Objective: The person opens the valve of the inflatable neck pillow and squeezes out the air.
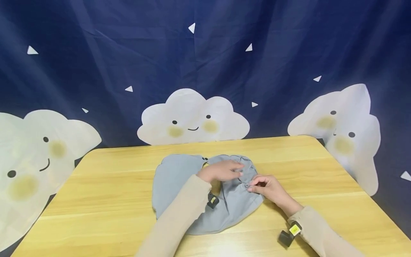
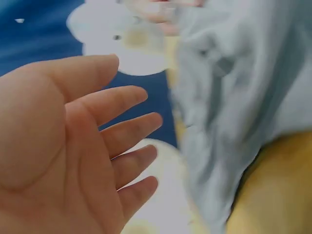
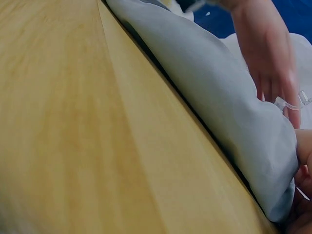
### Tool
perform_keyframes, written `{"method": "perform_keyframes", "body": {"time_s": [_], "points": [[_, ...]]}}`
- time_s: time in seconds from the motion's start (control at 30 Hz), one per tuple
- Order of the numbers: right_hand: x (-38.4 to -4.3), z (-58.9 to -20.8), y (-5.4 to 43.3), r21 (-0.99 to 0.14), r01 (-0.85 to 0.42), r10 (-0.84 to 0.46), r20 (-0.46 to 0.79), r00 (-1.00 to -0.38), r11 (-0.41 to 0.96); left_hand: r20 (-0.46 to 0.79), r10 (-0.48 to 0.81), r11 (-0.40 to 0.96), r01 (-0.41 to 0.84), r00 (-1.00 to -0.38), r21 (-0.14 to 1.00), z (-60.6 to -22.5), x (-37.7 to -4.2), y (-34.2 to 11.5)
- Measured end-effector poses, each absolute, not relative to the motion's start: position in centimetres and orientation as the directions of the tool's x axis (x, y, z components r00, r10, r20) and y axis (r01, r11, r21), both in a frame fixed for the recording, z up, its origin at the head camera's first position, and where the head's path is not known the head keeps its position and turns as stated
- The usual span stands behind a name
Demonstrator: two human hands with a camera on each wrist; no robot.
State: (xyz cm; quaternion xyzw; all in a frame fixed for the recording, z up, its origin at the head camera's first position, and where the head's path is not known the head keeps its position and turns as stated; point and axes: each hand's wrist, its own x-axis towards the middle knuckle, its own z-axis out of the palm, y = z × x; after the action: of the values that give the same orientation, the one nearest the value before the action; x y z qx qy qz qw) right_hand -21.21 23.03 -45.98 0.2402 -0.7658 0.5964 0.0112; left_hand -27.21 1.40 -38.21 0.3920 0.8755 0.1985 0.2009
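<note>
A grey inflatable neck pillow (image 1: 174,178) lies on the table, curved round a central gap. Its right side is wrinkled, and two small dark snaps (image 1: 204,159) sit at the far end of one arm. From the pillow's right edge sticks a clear plastic valve (image 3: 280,103) with a cap on a strap. The thumb and index finger of my right hand (image 1: 268,187) pinch the pillow's edge right beside this valve. Over the wrinkled part is my left hand (image 1: 223,170), its fingers spread and holding nothing; its palm faces the camera in the left wrist view.
The wooden table (image 1: 106,200) has a rounded far edge. Behind it hangs a dark blue curtain (image 1: 160,64) printed with white clouds and triangles. Both wrists wear small black cameras, the right one (image 1: 290,233) close to the tabletop.
</note>
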Motion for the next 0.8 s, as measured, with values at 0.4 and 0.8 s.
{"method": "perform_keyframes", "body": {"time_s": [0.4,0.8], "points": [[-21.3,-46.2,23.0,-0.913,-0.369,-0.329,0.299,-0.896,0.174,-0.044,0.813,0.512,0.679,-0.580,0.526,-35.2,-23.4,-7.5],[-21.2,-46.1,22.9,-0.924,-0.339,-0.309,0.275,-0.910,0.176,0.111,0.752,0.584,0.735,-0.650,0.344,-38.0,-22.5,-15.0]]}}
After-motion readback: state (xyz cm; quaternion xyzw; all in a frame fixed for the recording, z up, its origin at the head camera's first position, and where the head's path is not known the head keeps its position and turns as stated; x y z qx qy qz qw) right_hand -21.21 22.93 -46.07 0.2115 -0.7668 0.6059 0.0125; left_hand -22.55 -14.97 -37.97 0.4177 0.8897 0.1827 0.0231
